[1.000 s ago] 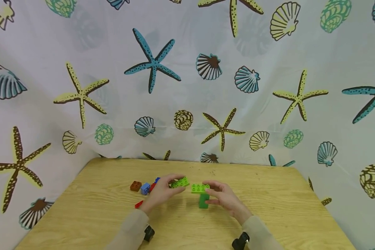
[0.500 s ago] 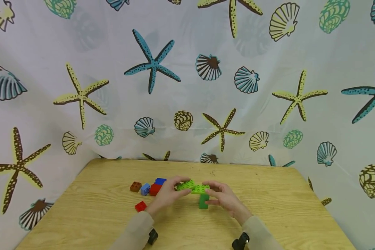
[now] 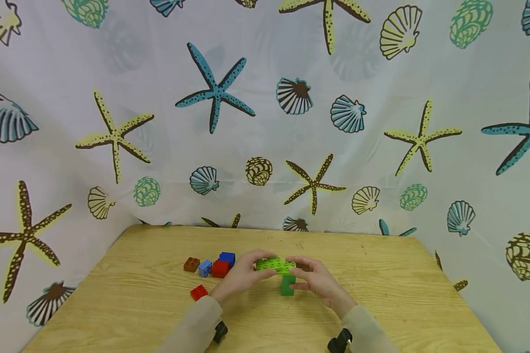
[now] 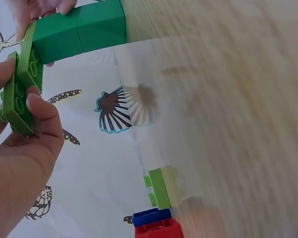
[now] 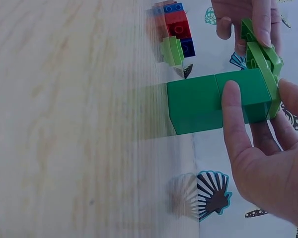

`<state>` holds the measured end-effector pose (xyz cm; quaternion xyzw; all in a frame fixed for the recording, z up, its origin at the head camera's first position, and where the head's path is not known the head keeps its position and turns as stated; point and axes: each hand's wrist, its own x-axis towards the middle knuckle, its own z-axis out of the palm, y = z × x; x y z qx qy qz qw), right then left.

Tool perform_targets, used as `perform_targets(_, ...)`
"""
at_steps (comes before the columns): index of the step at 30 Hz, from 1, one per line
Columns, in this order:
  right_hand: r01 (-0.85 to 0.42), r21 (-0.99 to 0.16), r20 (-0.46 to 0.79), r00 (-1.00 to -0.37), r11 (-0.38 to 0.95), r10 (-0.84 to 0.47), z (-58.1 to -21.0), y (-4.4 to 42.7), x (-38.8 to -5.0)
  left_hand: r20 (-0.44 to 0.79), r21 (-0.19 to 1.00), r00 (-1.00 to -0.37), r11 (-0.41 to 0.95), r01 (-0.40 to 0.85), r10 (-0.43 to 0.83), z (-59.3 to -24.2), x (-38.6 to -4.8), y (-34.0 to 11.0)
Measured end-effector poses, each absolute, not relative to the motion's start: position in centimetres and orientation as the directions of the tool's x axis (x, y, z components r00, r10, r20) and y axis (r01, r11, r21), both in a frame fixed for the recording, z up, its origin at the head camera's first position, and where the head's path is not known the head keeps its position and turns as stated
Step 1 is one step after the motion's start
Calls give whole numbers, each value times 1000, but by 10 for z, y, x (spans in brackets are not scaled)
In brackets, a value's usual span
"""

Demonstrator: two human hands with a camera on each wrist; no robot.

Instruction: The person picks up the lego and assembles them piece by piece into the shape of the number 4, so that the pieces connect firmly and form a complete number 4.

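My left hand [image 3: 243, 275] pinches a lime-green flat brick [image 4: 17, 101] between thumb and fingers, studs up in the head view. Its right end meets a second lime-green flat brick [image 3: 287, 268], which caps a stack of two dark green bricks [image 5: 203, 101]. Whether the two flat bricks are pressed together I cannot tell. The stack stands upright on the table, and my right hand [image 3: 319, 280] grips its upper part from the right. In the right wrist view one finger lies along the dark green side, with the thumb by the flat brick.
Left of my left hand lie a brown brick [image 3: 192, 264], a light blue brick [image 3: 205, 267], a red brick [image 3: 221, 268] and a blue brick [image 3: 226, 258]. A small red brick [image 3: 199, 292] lies nearer. Both wrist views show another lime-green brick [image 4: 159, 188] on the table.
My left hand has moved right with its lime-green flat brick, from a gap away to meeting the one on the stack. The brick has levelled out. My right hand has stayed put.
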<state>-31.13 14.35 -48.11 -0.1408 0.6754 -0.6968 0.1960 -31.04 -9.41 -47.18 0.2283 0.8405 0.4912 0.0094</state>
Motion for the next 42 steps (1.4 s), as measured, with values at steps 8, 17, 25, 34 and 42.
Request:
perform_targets(8,85,-996,-73,-883,-5,-463,-481,143,-311,163,856,-903,397,330,398,-470,-311,-93)
perform_targets(17,82,-997,-69,-889,-10,-453,-480,143,-311,153,861,-883,378,340,444,-468,-315,-92)
perform_targets(25,78,-997,-67,-884,-5,-462,-479,143,-310,152,876,-869,344,339,470,-469,-315,-92)
perform_targets(34,78,-997,-68,-884,-3,-463,-481,144,-311,135,935,-887,240,262,441,-467,-313,-87)
perform_targets(42,76,-997,-62,-890,-13,-452,-481,143,-310,107,959,-899,194,206,424,-471,-317,-86)
